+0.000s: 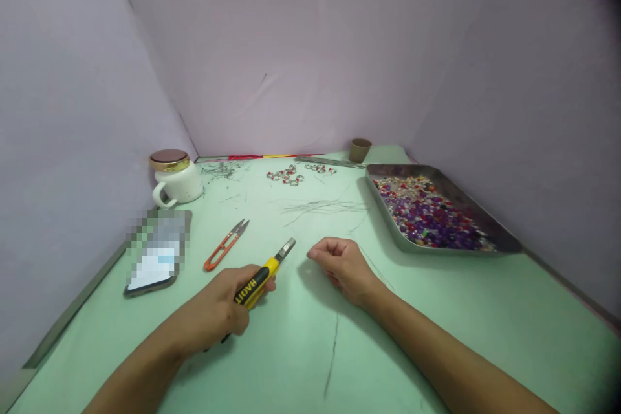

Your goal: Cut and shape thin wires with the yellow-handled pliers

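Note:
My left hand (228,304) is wrapped around a pair of pliers (257,288) with yellow and black grips. Their short metal tip points up and to the right. To the right of that tip, my right hand (342,268) is closed, thumb against the curled fingers. Whatever it may pinch is too small to make out. Thin wire strands (320,207) lie beyond the hands, and a twisted wire (333,356) rests nearer to me. Orange thread snips (226,246) lie on the green tabletop (291,349), left of the pliers.
A metal tray (392,226) of mixed beads stands at the right. Beaded wire pieces (286,174), wire scraps (220,169) and a small brown cup (359,150) are at the back. On the left are a lidded white mug (179,184) and a phone (158,259). Pale walls enclose the table.

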`<state>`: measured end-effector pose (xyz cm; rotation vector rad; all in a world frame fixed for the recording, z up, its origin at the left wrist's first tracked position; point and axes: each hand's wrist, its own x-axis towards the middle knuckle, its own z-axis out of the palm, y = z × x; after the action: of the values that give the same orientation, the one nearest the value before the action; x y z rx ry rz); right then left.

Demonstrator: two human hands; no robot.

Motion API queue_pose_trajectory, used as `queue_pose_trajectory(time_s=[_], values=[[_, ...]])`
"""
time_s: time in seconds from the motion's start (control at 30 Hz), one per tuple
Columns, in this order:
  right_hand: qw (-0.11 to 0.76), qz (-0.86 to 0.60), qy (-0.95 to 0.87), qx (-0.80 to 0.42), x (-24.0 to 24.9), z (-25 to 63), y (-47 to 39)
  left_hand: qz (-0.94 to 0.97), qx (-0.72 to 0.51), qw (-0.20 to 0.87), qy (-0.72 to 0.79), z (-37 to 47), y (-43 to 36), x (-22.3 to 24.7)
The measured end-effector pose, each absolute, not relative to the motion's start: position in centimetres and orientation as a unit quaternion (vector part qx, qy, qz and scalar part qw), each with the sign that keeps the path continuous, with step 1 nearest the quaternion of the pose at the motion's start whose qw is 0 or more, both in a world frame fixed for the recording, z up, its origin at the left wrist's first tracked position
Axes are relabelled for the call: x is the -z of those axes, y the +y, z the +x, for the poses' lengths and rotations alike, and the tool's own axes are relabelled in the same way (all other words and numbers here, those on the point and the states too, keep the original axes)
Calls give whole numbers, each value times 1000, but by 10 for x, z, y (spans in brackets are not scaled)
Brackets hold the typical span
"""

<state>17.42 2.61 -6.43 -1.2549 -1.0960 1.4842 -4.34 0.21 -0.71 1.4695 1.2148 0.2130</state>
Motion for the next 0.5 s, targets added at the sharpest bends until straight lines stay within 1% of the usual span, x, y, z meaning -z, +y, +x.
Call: queue_pose_trajectory(time_s=[0.13,0.27,0.4,0.5], values=[[422,-531,-477,-559,62,171,24,639,-88,562,518,-39,1,6],[413,-547,-510,-520,61,169,22,678,-76,510,524,-33,2,0],[400,-550,-526,-511,61,168,22,716,-79,460,518,-29,0,-3],[395,-549,-532,-510,60,169,22,712,-75,457,528,-30,0,2]])
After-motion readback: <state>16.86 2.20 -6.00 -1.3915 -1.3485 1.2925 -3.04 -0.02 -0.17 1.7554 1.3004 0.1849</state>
